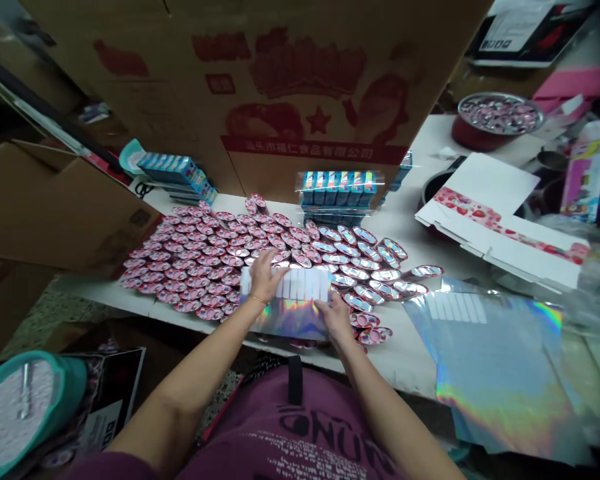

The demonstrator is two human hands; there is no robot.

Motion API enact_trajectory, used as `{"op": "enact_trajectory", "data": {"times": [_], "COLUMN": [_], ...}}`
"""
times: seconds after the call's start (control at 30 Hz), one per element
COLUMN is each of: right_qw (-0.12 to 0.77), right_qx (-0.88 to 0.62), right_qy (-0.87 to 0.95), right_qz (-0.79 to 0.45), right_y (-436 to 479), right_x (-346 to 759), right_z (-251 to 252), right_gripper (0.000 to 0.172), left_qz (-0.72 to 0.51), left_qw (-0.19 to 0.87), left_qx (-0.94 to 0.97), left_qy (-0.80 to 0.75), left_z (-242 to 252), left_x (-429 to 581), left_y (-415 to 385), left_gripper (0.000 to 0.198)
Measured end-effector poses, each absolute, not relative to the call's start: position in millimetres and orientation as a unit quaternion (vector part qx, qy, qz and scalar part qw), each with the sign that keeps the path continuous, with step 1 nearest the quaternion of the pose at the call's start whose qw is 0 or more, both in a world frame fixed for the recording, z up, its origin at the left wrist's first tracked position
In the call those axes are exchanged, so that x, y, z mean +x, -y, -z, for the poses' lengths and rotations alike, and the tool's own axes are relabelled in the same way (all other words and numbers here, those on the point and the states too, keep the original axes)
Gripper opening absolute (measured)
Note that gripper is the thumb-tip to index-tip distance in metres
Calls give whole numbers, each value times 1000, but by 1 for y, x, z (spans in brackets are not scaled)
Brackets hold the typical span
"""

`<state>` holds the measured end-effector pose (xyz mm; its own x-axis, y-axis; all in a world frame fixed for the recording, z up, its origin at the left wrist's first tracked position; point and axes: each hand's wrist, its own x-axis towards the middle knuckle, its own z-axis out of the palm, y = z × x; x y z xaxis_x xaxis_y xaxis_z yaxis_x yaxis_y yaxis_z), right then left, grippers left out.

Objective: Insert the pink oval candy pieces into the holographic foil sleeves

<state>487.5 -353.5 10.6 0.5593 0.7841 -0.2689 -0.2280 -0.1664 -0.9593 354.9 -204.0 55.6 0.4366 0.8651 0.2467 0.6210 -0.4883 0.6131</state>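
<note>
A shiny rainbow-silver sheet (293,320) with a row of white strips along its top lies in front of me, over the small oval containers. My right hand (334,315) pinches this sheet at its right edge. Across its upper left reaches my left hand (264,277), thumb and fingers apart, their tips near the tops of the containers. Many oval containers with pink printed tops (195,257) stand packed together on the left. To the right, other oval containers have silvery tops (355,272). The sheet hides some containers beneath it.
A big cardboard box (180,133) stands behind the containers, with blue small-box packs (337,190) before it. More shiny sheets (495,367) overhang the table's right edge. At right are a white carton (480,180) and a filled metal bowl (500,130). A teal bucket (70,380) is lower left.
</note>
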Motion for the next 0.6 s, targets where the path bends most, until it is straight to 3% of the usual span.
{"op": "enact_trajectory", "data": {"times": [0.1,0.27,0.37,0.47,0.6], "right_qw": [645,673,692,689,712], "right_qx": [-575,-544,-545,-576,-605], "right_qy": [178,150,135,150,152], "right_qz": [-471,-478,-454,-414,-322], "right_y": [363,383,394,405,420], "right_x": [505,532,541,548,557], "right_z": [-22,-35,-33,-33,-49], "right_gripper": [40,42,43,52,78], "left_qz": [-278,-191,-231,-283,-287], "left_qw": [207,462,602,652,651], "left_qx": [744,676,586,550,601], "left_qy": [-572,-541,-491,-439,-364], "left_z": [-55,-33,-31,-45,-69], "left_x": [315,295,311,325,338], "left_y": [201,215,230,241,247], "left_gripper": [55,71,77,87,71]}}
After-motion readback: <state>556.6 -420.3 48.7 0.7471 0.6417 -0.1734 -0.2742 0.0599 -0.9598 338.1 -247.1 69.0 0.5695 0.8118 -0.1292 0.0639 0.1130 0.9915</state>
